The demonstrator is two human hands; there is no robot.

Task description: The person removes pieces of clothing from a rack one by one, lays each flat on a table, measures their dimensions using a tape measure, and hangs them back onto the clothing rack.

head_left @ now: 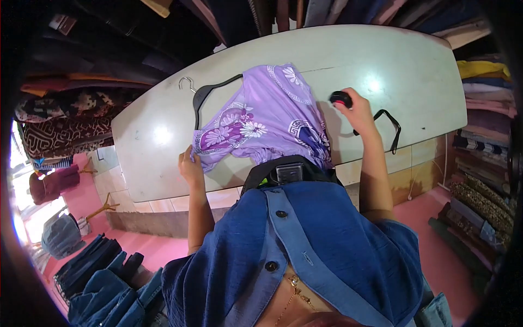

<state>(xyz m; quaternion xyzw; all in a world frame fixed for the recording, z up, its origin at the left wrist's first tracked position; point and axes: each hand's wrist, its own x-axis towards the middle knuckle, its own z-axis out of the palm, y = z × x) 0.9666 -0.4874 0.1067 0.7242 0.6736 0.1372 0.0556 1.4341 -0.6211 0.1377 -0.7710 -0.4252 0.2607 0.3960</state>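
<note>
A light purple floral garment (278, 120) lies on the pale table, its upper end on a black hanger (204, 92) with a metal hook. My left hand (190, 170) has its fingers closed on the garment's near left edge. To the right of the cloth, my right hand (357, 113) grips a small rounded black-and-red object (341, 98), held apart from the garment; its exact kind does not show. Beyond that hand, a thin black strap or cord (397, 133) lies bent near the table's right end. The garment's lower end hangs over the near edge toward my body.
The pale table (354, 54) has a curved far edge. Hanging clothes (327, 11) crowd behind it, and folded fabric stacks (485, 103) stand at the right. More clothes (65, 120) fill the left side, with jeans (103, 283) piled at the lower left.
</note>
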